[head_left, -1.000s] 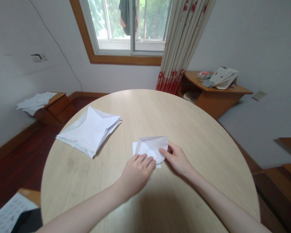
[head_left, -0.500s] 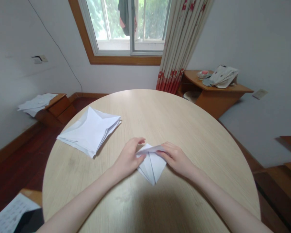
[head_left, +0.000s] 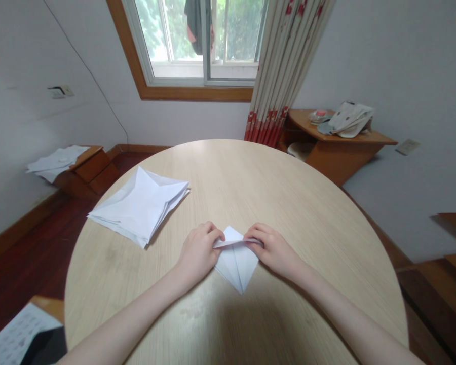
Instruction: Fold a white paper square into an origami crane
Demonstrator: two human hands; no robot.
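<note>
Paper sheets [head_left: 142, 205] are stacked at the left of the tabletop [head_left: 296, 197], apparently placed there so that working room is left. By the left hand [head_left: 199, 248], curled and angled inward, one end of a raised flap [head_left: 233, 243] is pinched. The folded paper [head_left: 236, 266] is laid between both hands, one corner pointed toward the person. The flap's other end is gripped by the right hand [head_left: 276, 252], similarly bent, presumably so that it is held level.
</note>
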